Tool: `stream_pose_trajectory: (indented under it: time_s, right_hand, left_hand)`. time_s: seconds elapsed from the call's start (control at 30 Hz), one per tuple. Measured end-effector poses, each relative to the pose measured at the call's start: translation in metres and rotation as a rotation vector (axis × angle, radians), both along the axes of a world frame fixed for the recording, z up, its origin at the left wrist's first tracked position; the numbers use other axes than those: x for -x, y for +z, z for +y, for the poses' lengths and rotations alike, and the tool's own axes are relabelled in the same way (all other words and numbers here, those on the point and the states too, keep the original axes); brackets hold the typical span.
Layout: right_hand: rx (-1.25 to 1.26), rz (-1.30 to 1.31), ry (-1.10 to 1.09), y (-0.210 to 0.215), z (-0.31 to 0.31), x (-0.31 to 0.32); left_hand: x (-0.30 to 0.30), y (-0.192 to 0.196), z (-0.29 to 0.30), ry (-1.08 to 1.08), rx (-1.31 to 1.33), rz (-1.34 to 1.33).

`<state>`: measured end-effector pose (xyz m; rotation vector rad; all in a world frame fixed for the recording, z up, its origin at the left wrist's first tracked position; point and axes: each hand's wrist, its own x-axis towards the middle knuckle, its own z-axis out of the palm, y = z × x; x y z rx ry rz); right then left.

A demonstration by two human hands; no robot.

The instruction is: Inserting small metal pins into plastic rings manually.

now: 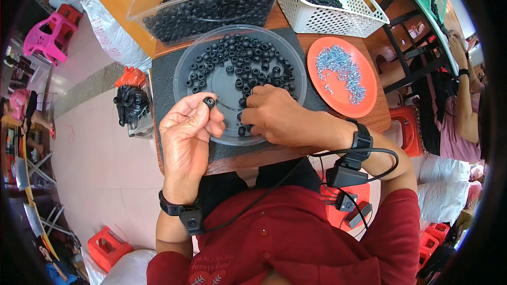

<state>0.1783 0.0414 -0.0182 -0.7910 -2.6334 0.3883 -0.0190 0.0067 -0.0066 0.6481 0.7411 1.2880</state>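
My left hand [189, 132] pinches a small black plastic knob [210, 102] between thumb and forefinger, its round hole facing up, at the near left of a clear round tub [182, 58]. Loose black knobs [240, 55] of the same kind lie in the tub, mostly along its far and right sides. Over the tub's right part, my right hand [277, 115] reaches down with fingers curled in among the knobs. Its fingertips are partly hidden, and what they hold cannot be made out.
An orange plate [320, 87] of small shiny metal pieces [343, 71] sits right of the tub. Behind stand a clear bin [150, 21] and a white basket [338, 21], both with black parts. Cables [264, 195] hang by my wrists. A person's arm [465, 82] shows at right.
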Motion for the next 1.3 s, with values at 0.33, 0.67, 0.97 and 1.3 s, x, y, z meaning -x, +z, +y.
stream_pose_trajectory:
  time_s: [0.33, 0.67, 0.97, 1.3]
  right_hand:
    - [-0.090, -0.088, 0.023, 0.006, 0.002, 0.005]
    - [0.109, 0.414, -0.209, 0.040, -0.013, 0.009]
    - [-0.247, 0.451, -0.246, 0.031, -0.020, 0.024]
    - [0.047, 0.779, -0.401, 0.035, -0.039, 0.022]
  left_hand:
    - [0.000, 0.001, 0.004, -0.006, -0.007, -0.016]
    - [-0.014, 0.006, -0.005, 0.052, -0.046, 0.181]
    - [-0.036, 0.008, -0.012, 0.212, -0.229, 0.323]
    - [-0.043, 0.013, -0.010, 0.163, -0.120, 0.041]
